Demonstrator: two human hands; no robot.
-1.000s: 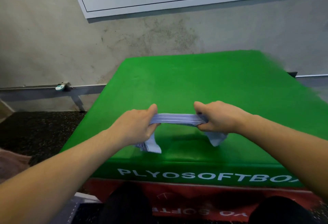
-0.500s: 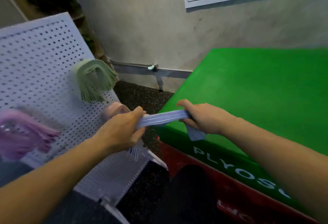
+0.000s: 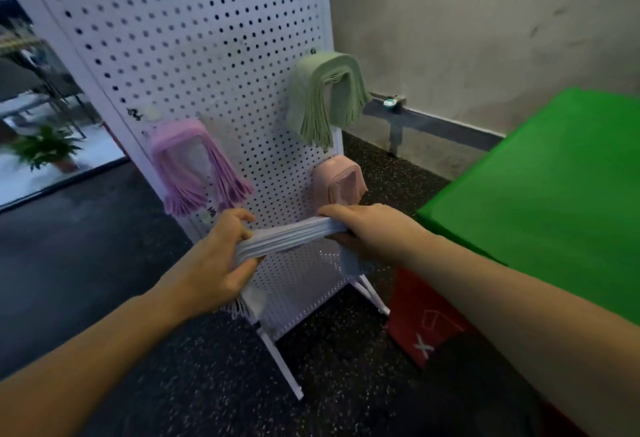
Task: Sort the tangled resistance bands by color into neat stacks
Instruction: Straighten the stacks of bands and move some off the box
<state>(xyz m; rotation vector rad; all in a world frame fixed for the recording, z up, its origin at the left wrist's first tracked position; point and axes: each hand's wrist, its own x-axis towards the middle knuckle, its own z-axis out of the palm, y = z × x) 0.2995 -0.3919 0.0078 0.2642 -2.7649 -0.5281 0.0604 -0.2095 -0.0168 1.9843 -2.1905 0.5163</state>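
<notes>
Lavender bands (image 3: 292, 234) stretch between the left hand (image 3: 221, 260) and right hand (image 3: 367, 230), both gripping their ends, with the pegboard (image 3: 194, 55) just beyond them.

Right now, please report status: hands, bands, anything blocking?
Left hand and right hand grip blue bands, stretched between them. Pegboard ahead holds green, purple, pink bundles. Nothing blocking.

The pegboard (image 3: 194, 65) stands at 12 o'clock with three band bundles hung on it; the stacked boxes (image 3: 554, 176) sit at 3 o'clock; between both hands, before the pegboard, spans a band stack (image 3: 294, 235).
</notes>
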